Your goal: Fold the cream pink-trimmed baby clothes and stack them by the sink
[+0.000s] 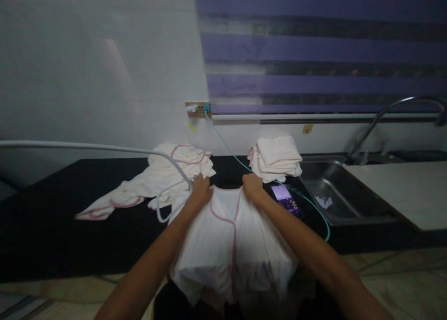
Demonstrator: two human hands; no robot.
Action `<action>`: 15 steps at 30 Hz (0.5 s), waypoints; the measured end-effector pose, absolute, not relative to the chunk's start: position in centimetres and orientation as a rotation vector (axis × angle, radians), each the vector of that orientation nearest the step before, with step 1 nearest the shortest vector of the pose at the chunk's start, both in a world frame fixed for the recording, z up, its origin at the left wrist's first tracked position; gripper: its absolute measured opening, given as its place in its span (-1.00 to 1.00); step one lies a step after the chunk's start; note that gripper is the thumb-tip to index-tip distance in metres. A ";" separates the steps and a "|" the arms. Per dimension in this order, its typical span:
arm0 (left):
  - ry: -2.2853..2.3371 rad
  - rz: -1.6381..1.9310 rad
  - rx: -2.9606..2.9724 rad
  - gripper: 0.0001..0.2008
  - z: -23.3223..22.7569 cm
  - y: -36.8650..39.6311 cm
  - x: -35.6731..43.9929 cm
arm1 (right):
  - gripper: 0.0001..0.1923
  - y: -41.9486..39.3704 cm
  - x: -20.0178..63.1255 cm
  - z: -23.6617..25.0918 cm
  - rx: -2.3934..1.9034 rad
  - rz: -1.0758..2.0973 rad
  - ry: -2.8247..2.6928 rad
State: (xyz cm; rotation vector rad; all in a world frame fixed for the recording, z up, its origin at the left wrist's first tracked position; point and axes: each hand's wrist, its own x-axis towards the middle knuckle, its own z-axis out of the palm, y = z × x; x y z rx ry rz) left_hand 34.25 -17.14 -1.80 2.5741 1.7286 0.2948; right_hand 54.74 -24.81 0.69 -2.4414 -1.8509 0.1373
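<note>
A white shirt (223, 245) with pink trim round the neck and down the front hangs stretched between my hands, its lower part blurred and drooping past the counter's front edge. My left hand (200, 189) is closed on one shoulder of it, beside a crumpled heap of white clothes (171, 171) with pink edging. Gripping the other shoulder is my right hand (252, 187), close to a folded stack of white clothes (275, 157). My fingertips are hidden from this side.
A grey cable (87, 145) loops in from the left near my left hand. On the black counter (42, 217) lies a lit phone (286, 200) with a teal cord (226, 143) from the wall socket (198, 109). A steel sink (335, 185), faucet (370, 124) and pale board (401, 185) stand right.
</note>
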 end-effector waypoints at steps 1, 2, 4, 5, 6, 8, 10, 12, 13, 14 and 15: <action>1.743 0.310 2.595 -0.58 -2.3 -17.6 34.5 | -0.61 -25.0 54.1 -0.3 -2.454 0.139 -1.819; 1.750 0.320 2.610 -0.57 -2.7 -18.1 34.6 | -0.61 -25.4 53.6 -1.3 -2.462 0.135 -1.792; 1.758 0.317 2.618 -0.56 -3.2 -19.0 34.5 | -0.60 -26.2 53.0 -3.2 -2.470 0.110 -1.737; 1.763 0.302 2.609 -0.57 -3.4 -19.4 34.4 | -0.59 -26.6 52.9 -4.1 -2.462 0.084 -1.709; 1.771 0.282 2.590 -0.56 -3.6 -19.8 34.3 | -0.58 -27.0 52.8 -4.9 -2.439 0.052 -1.682; 1.791 0.237 2.538 -0.52 -4.0 -20.6 34.2 | -0.60 -27.6 52.8 -6.4 -2.361 -0.012 -1.635; 1.814 0.195 2.483 -0.48 -4.4 -21.5 34.3 | -0.69 -27.9 53.0 -7.4 -2.273 -0.058 -1.612; 1.829 0.160 2.442 -0.45 -4.6 -22.4 34.5 | -0.76 -27.8 53.2 -8.1 -2.219 -0.081 -1.639; 1.833 0.143 2.428 -0.44 -4.6 -22.8 34.6 | -0.77 -27.8 53.4 -8.2 -2.199 -0.094 -1.669; 1.833 0.127 2.415 -0.44 -4.6 -23.1 34.6 | -0.78 -27.7 53.5 -8.4 -2.181 -0.106 -1.705; 1.829 0.110 2.403 -0.44 -4.5 -23.4 34.6 | -0.77 -27.6 53.7 -8.4 -2.163 -0.115 -1.741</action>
